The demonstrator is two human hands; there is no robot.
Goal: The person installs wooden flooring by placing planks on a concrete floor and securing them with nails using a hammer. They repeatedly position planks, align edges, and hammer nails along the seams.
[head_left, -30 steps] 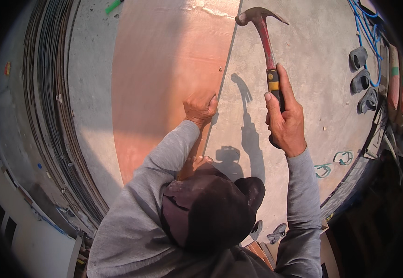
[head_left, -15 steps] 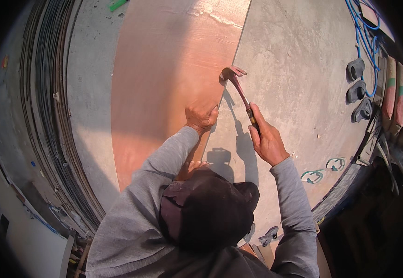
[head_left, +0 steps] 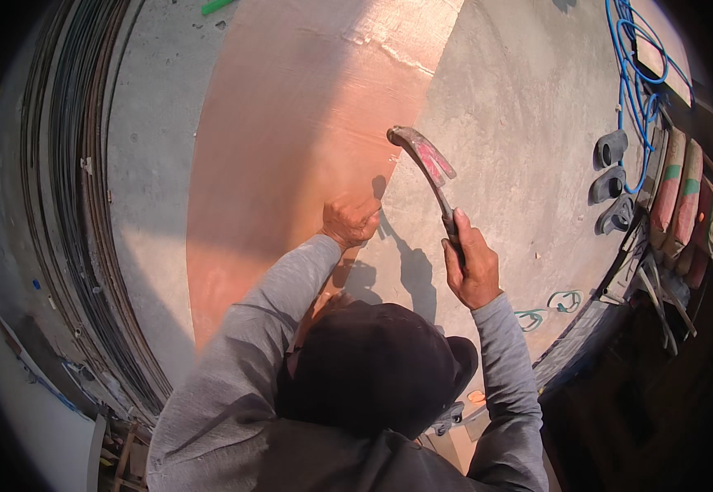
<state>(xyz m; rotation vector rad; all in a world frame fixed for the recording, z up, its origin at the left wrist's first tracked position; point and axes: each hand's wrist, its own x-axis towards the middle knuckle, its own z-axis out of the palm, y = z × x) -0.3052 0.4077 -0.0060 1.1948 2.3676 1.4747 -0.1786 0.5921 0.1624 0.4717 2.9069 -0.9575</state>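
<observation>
A claw hammer (head_left: 432, 160) with worn pinkish-red paint on its head is held up in my right hand (head_left: 473, 266), the fingers wrapped round its dark handle. The hammer head is above the right edge of a reddish-brown flat sheet (head_left: 262, 156), apart from it, and its shadow falls near my other fist. My left hand (head_left: 350, 220) is closed and rests at that same edge. Whatever its fingers pinch, if anything, is hidden from this view. Part of the sheet's near end is covered by my arm and a dark cap (head_left: 365, 373).
Long thin dark rods (head_left: 73, 164) lie bundled on the concrete floor (head_left: 529, 107) at left. On the right are a coiled blue hose (head_left: 639, 90), grey sandals (head_left: 611, 148), reddish sacks (head_left: 675, 184) and green-strapped flip-flops (head_left: 564, 302). A green object (head_left: 215, 6) lies at the top.
The hammer has lifted and turned, its shadow now separated farther from its head. My left fist stays at the sheet's edge. The whole view has shifted slightly.
</observation>
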